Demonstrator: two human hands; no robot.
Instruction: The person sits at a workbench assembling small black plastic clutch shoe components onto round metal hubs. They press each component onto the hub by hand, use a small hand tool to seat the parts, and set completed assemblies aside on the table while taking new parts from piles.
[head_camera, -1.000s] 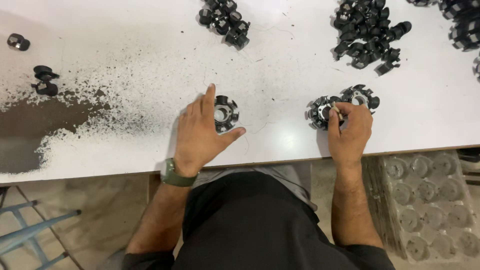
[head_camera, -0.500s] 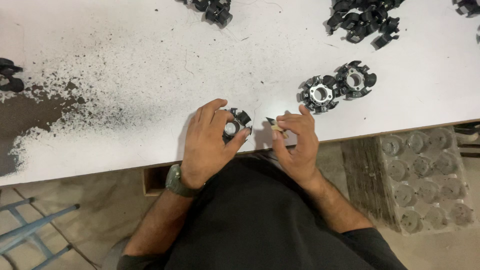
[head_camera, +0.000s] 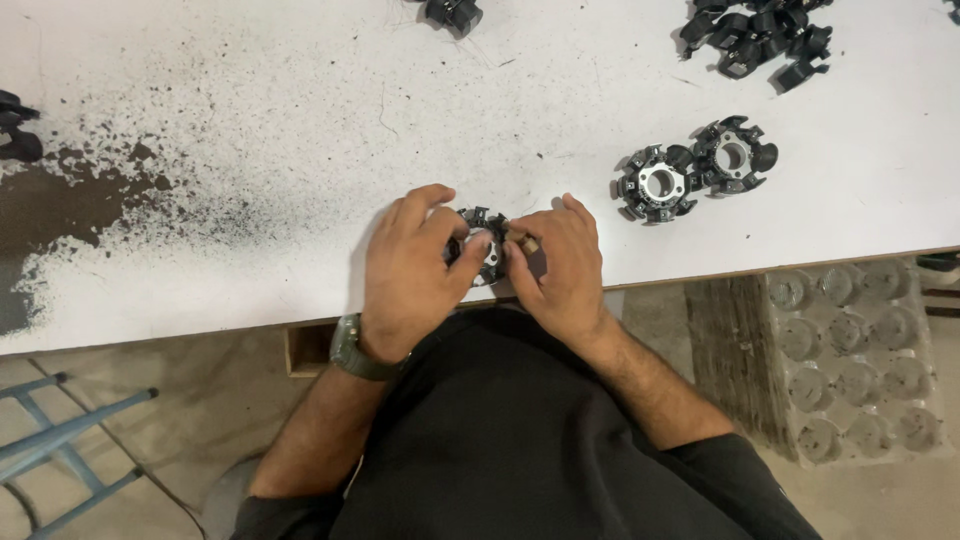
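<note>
My left hand (head_camera: 412, 270) and my right hand (head_camera: 558, 262) meet at the near edge of a white table (head_camera: 300, 80). Between them sits a black ring-shaped part with a silver centre (head_camera: 483, 243). My left fingers grip its left side. My right fingers pinch a small brownish piece (head_camera: 527, 242) against the ring's right side. Both hands cover much of the ring. A green watch (head_camera: 350, 350) is on my left wrist.
Two similar black ring parts (head_camera: 655, 183), (head_camera: 733, 155) lie side by side to the right. Piles of small black parts (head_camera: 760, 40), (head_camera: 455, 12) sit at the far edge. The table's left side is worn dark. A grey moulded tray (head_camera: 860, 350) stands below right.
My right hand has come from the two rings at the right to the ring under my left hand. Both hands now close on that ring at the table edge.
</note>
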